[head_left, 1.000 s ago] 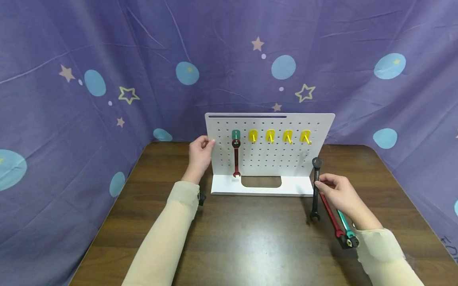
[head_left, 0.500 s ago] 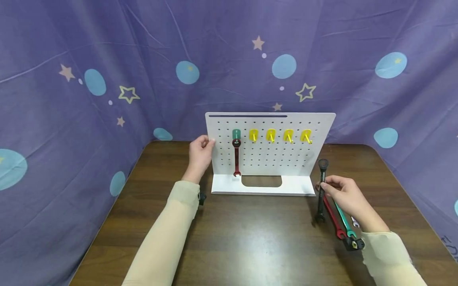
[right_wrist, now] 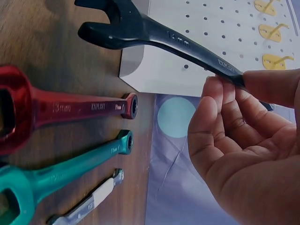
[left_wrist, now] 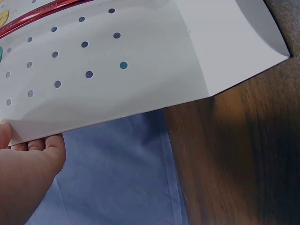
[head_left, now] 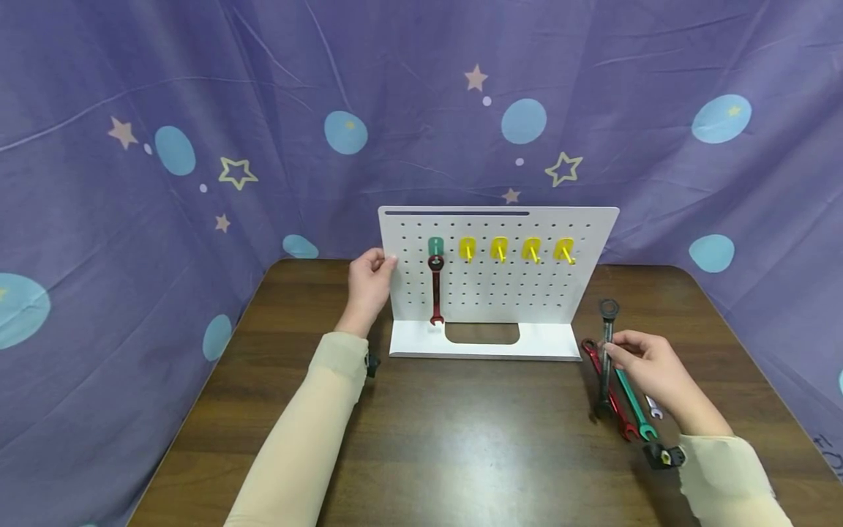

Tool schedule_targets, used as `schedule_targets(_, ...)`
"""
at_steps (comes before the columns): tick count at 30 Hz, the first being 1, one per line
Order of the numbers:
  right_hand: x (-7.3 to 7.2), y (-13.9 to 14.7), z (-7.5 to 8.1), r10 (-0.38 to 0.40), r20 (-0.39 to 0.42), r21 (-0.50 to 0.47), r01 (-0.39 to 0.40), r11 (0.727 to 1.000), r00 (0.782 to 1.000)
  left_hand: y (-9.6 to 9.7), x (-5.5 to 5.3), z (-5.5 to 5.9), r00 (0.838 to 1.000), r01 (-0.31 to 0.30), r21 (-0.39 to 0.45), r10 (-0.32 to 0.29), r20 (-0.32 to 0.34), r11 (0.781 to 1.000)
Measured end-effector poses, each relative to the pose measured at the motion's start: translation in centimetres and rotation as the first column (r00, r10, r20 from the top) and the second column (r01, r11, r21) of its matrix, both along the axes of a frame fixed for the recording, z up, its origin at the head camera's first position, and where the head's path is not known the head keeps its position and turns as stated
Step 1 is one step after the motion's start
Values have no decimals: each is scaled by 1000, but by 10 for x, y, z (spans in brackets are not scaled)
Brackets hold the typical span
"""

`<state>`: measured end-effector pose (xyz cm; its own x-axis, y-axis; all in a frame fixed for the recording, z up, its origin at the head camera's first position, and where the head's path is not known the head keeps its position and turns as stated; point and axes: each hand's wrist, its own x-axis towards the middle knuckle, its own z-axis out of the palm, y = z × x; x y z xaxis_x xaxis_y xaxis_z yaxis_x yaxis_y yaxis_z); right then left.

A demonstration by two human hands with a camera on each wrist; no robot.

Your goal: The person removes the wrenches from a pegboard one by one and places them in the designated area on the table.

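Note:
A white pegboard stand [head_left: 500, 289] stands upright on the table. My left hand [head_left: 367, 285] grips its left edge, thumb in front and fingers behind, as the left wrist view shows. My right hand [head_left: 652, 369] pinches a black combination wrench [right_wrist: 187, 46] by the middle of its shank, ring end up and open end down. From the green hook [head_left: 436, 246] on the board hangs a small red wrench [head_left: 436, 293]. Beneath the black wrench, a red wrench [right_wrist: 77, 108], a green wrench [right_wrist: 70, 171] and a silver wrench [right_wrist: 96, 197] lie side by side.
Several yellow hooks [head_left: 564, 250] run in a row to the right of the green one. Behind the wooden table [head_left: 461, 439] hangs a purple curtain [head_left: 421, 132] with stars and blue ovals. The board's base [head_left: 546, 342] has a cut-out slot.
My right hand has moved right and slightly toward me with the black wrench, away from the board's right side. More of the wrenches on the table shows now. The left hand stays in place.

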<state>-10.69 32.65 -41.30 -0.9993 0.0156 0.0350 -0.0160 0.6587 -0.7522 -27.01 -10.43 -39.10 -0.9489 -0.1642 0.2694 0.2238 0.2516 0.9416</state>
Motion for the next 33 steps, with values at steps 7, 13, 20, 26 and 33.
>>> schedule_targets(7, 5, 4, 0, 8, 3, 5, -8, 1000, 1000, 0, 0, 1, 1000, -1, 2, 1, -10, 1000)
schedule_targets(13, 7, 10, -1, -2, 50, 11, 1, 1000, 999, 0, 0, 1, 1000, 1, 9, -1, -9, 1000)
schedule_targets(20, 8, 19, -5, -4, 87, 6, 3, 1000, 996, 0, 0, 1, 1000, -3, 12, 3, -19, 1000)
schedule_targets(26, 8, 25, -7, 4, 77, 12, -5, 1000, 997, 0, -1, -1, 1000, -3, 10, 3, -22, 1000)
schedule_targets(33, 11, 32, -8, 14, 96, 12, -15, 1000, 995, 1, 0, 0, 1000, -1, 15, 1, -16, 1000)
